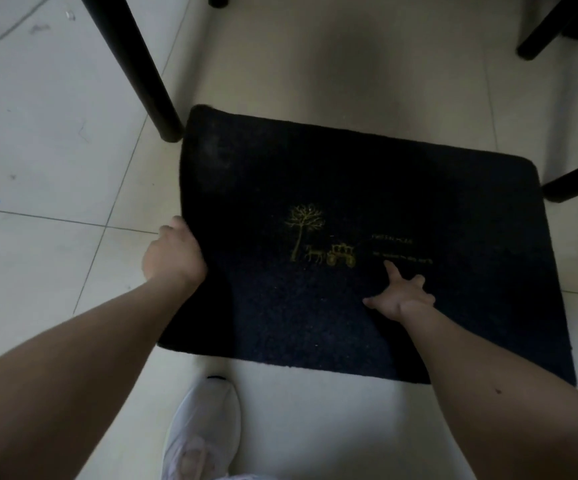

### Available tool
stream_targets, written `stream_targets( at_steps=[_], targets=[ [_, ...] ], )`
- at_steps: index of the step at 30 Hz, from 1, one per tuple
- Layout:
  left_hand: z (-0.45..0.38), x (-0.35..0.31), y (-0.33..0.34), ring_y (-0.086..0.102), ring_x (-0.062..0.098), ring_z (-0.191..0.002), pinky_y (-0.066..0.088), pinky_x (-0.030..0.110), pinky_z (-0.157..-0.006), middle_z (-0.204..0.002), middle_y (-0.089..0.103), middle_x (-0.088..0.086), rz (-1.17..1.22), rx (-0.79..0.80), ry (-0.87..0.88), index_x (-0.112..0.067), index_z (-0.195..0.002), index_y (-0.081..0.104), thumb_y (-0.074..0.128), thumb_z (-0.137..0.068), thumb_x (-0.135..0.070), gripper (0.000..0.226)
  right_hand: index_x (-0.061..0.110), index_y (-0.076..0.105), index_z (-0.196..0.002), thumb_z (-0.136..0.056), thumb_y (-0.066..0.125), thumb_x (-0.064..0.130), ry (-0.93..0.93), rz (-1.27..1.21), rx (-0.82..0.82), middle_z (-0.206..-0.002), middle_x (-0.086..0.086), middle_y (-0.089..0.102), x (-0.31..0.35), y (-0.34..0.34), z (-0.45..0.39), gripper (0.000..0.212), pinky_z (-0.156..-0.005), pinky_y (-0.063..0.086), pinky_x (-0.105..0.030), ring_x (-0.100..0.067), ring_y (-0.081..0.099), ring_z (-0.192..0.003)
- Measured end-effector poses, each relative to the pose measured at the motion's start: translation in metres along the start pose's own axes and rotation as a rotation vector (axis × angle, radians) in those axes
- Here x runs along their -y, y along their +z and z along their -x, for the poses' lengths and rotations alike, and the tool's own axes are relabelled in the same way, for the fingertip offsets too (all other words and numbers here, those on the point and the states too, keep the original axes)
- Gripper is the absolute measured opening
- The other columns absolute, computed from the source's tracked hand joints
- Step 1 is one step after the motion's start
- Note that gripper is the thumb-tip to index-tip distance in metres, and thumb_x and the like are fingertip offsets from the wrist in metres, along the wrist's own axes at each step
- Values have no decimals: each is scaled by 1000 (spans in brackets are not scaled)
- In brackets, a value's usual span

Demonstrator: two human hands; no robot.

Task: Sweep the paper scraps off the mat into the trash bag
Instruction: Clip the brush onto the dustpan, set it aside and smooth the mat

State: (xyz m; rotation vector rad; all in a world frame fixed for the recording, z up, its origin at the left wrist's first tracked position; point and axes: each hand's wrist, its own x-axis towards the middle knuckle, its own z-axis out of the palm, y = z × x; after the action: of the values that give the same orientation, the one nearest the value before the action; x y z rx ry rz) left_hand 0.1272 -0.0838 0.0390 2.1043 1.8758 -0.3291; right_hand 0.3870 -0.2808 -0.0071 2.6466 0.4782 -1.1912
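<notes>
Pale tiled floor all round, scuffed at far left. Nearest: white shoe just short of the mat's near edge. Dark mat lies flat on the tiles, gold tree-and-carriage print at centre. Left hand curled closed on the mat's left edge. Right hand spread flat on the mat, fingers apart, holding nothing. No paper scraps discernible on the mat. Farther back: black furniture leg touching the far-left corner, another leg by the right edge.
</notes>
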Motion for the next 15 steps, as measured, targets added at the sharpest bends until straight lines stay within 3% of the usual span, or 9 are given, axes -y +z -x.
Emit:
stream_targets(
  at_steps=[3, 6, 10, 12, 15],
  targets=[
    [-11, 17, 12, 48, 41, -125, 42, 48, -98, -139, 41, 23, -46, 23, -135, 4, -142, 23, 44, -92, -3, 55, 50, -6, -145, -77, 66, 58, -11, 43, -29, -153, -12, 5, -5, 2, -1, 99, -101, 40, -46, -42, 31, -127],
    [-14, 24, 25, 40, 40, -130, 39, 50, -101, -146, 30, 23, -112, 53, -159, -4, -151, 4, 44, -92, -7, 71, 50, -7, -145, -78, 65, 59, -11, 63, -26, -153, -12, 4, -3, 3, -1, 99, -101, 41, -46, -43, 31, -127],
    [-8, 13, 27, 30, 39, -135, 37, 52, -103, -152, 13, 24, -265, 177, -223, -16, -154, 1, 45, -95, -18, 73, 49, -7, -145, -78, 64, 60, -12, 98, -34, -154, -13, 2, -3, 3, -2, 98, -102, 40, -48, -44, 30, -129],
    [-7, 9, 27, 25, 42, -139, 29, 52, -112, -155, 10, 25, -269, 274, -276, -5, -152, -1, 37, -100, -17, 66, 49, -8, -145, -79, 63, 59, -21, 103, -28, -154, -13, 1, -4, 3, -2, 97, -103, 38, -49, -46, 27, -130],
    [-3, 11, 36, 13, 42, -145, 17, 51, -118, -157, 5, 24, -201, 408, -350, 1, -151, 0, 47, -97, -17, 74, 50, -7, -145, -79, 64, 59, -36, 108, -21, -154, -12, 1, -6, 2, -2, 98, -102, 38, -49, -46, 26, -131]
  ],
)
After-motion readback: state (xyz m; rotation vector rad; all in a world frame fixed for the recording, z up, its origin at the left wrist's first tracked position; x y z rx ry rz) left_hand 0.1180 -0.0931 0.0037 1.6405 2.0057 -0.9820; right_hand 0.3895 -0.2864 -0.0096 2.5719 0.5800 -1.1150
